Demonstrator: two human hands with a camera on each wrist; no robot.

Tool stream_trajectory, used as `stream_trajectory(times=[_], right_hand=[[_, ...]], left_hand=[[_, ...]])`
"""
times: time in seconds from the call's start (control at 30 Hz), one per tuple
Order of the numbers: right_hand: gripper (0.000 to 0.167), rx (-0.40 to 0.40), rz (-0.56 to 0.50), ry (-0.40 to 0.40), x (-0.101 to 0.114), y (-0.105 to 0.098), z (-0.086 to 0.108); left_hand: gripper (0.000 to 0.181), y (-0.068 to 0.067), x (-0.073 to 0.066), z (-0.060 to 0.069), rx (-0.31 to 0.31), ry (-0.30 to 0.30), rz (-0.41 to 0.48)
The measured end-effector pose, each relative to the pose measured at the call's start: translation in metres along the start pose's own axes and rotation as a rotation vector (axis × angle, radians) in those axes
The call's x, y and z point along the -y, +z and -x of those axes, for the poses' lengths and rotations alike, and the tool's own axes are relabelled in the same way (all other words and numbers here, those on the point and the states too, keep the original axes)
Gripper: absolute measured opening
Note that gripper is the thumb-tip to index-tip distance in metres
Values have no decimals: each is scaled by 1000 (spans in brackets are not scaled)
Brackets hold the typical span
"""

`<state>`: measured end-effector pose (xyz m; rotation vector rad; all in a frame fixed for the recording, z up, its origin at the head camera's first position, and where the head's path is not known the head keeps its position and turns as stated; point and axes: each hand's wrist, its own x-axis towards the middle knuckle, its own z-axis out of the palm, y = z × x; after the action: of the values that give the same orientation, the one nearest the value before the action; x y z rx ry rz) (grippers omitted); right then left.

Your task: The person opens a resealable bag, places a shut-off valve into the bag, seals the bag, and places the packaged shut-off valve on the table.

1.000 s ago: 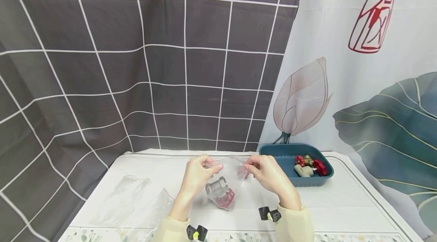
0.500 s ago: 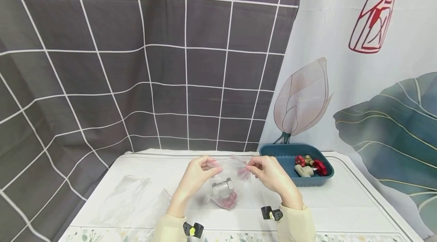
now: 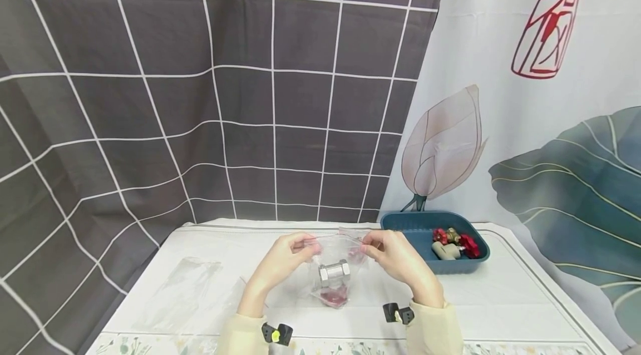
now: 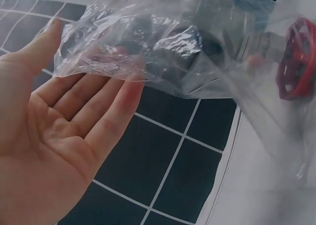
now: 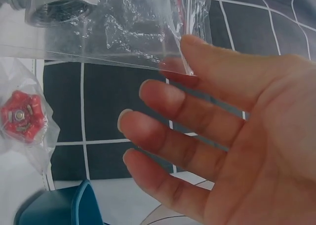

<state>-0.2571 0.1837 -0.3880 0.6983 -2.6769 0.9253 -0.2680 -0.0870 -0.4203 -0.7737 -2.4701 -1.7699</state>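
A clear zip bag hangs between both hands over the table, its mouth uppermost. Inside it is a metal valve with a red handwheel at its lower end. My left hand holds the bag's upper left corner between thumb and fingers; the plastic partly covers those fingertips. At the opposite corner, the thumb and index finger of my right hand pinch the zip edge, the other fingers loosely spread. Behind the bag, near my right hand, lies another bagged part with a red handwheel.
A blue tray stands at the table's back right, holding several valves with red handles. Flat clear bags lie on the left of the white table. A gridded dark curtain hangs behind.
The bag has turned and swung slightly right, so the valve now lies nearly level in the head view. My left hand has shifted a little left and down; my right hand has barely moved.
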Motion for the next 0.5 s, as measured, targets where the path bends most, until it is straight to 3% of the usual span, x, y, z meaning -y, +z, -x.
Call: stream_trajectory(times=[0.13, 0.33, 0.5], right_hand=[[10, -23, 0, -30, 1, 4, -2], [24, -99, -13, -46, 9, 10, -5], [31, -128, -10, -48, 17, 13, -8]], left_hand=[[30, -2, -7, 3, -33, 17, -27], [17, 1, -26, 6, -161, 12, -74], [11, 4, -15, 2, -242, 19, -82]])
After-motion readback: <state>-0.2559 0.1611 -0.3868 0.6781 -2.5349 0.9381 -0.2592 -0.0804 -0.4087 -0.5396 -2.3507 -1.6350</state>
